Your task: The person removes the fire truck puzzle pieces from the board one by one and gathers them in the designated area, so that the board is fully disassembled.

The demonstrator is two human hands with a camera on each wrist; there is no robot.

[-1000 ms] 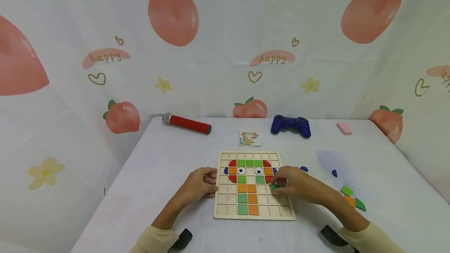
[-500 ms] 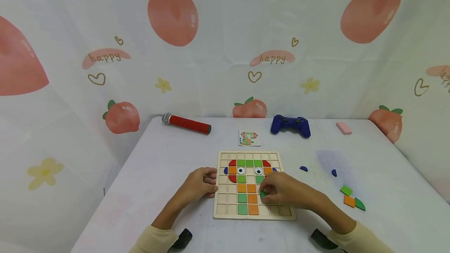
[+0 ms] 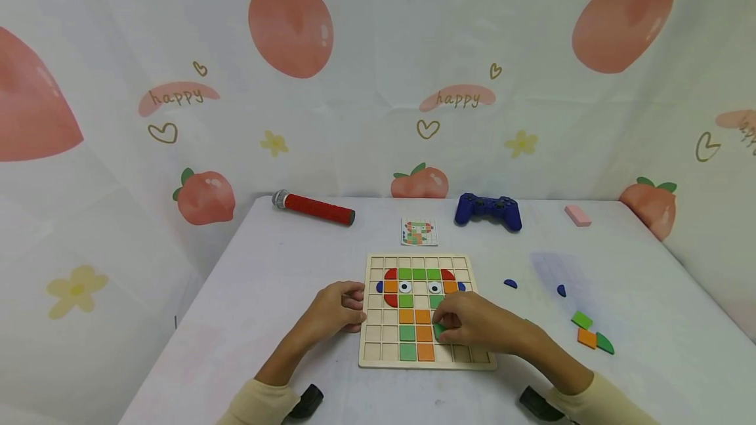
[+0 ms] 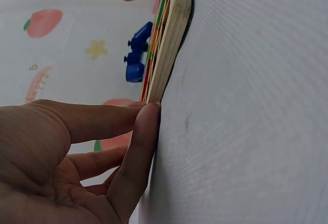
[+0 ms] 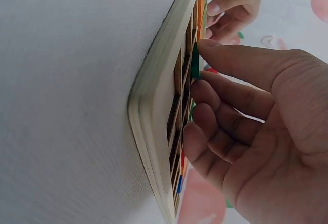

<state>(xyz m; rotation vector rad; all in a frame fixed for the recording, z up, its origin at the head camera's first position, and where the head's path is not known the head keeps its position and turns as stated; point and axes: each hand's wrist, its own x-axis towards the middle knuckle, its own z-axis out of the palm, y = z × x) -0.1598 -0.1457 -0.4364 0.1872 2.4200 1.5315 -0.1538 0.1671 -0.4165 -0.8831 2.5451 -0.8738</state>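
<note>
Reaching in from four o'clock, the right hand (image 3: 481, 323) bends over the board (image 3: 390, 334), and I have it pinching a green piece (image 3: 439, 332) between thumb and forefinger. That green piece sits at nine o'clock from the palm, just beside the orange tiles (image 3: 424, 333); whether it is seated, I cannot tell. Thin and dark, it is partly hidden by fingertips. The left hand (image 3: 336, 307), relaxed, touches the board's pale wooden edge at nine o'clock.

a white table (image 3: 295, 254) is backed by peach-printed cloth (image 3: 378, 31); whether a home or studio cannot be told.
</note>
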